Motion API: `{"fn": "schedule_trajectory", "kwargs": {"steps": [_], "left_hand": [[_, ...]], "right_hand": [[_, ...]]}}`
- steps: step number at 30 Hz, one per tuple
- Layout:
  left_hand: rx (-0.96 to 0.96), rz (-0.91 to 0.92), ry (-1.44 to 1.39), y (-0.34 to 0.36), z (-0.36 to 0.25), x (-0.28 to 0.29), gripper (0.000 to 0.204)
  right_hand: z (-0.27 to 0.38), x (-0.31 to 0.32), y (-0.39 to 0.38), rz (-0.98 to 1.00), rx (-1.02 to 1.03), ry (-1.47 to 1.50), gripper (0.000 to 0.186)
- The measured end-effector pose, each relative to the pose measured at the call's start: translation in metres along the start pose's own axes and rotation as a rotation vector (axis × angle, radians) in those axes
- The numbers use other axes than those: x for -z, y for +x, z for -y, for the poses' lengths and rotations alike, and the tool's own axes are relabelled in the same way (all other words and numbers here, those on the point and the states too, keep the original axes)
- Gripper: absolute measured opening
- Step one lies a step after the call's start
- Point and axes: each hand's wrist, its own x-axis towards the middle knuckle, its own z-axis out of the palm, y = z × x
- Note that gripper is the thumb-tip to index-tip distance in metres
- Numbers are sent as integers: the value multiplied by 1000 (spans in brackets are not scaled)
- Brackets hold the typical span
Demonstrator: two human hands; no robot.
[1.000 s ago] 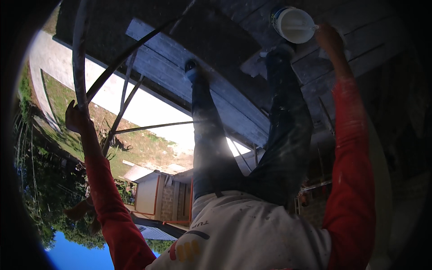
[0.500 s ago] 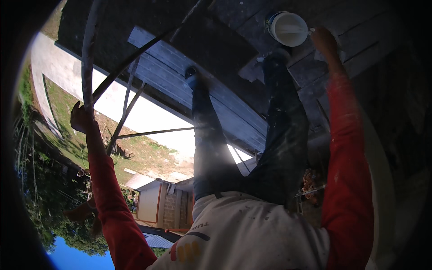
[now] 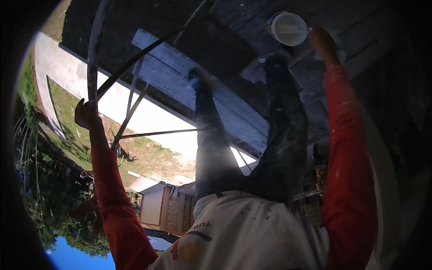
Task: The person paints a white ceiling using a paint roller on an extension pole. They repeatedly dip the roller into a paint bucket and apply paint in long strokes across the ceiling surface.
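Note:
My left hand (image 3: 87, 114) grips an upright metal pole (image 3: 94, 58), where a darker diagonal bar (image 3: 130, 65) crosses near it. At upper right my right hand (image 3: 322, 41) is closed at the rim of a white bucket (image 3: 287, 23), on a pale handle-like piece whose exact form I cannot make out. A white strip lies across the bucket's pale inside. My dark-trousered legs stretch below me, one shoe (image 3: 194, 75) on a grey plank platform (image 3: 236, 105), the other foot just below the bucket.
Dark boards (image 3: 216, 42) surround the planks, with thinner braces (image 3: 157, 133) at the open left side. Beyond the edge, far below, are a sunlit concrete strip (image 3: 58, 60), grass and a small block building (image 3: 173, 204). Trees stand at the far left. A pale curved surface (image 3: 384, 189) is at my right.
The whole view has shifted slightly, with poles and planks sitting a little further right and down. The bucket and my right hand are slightly further left. Both grips look the same.

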Motion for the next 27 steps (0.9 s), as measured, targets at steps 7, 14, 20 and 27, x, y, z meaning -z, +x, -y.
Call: {"fn": "schedule_trajectory", "kwargs": {"steps": [7, 14, 20, 27], "left_hand": [[-20, 21, 27, 4, 17, -8, 35], [44, 27, 114, -7, -13, 7, 36], [-77, -20, 148, 0, -1, 1, 34], [563, 104, -347, -1, -82, 55, 30]], "right_hand": [[12, -27, 10, 5, 22, -16, 29], [13, 19, -29, 7, -27, 4, 29], [20, -4, -26, 27, -21, 65, 30], [-5, 34, -122, -78, -185, 247, 34]]}}
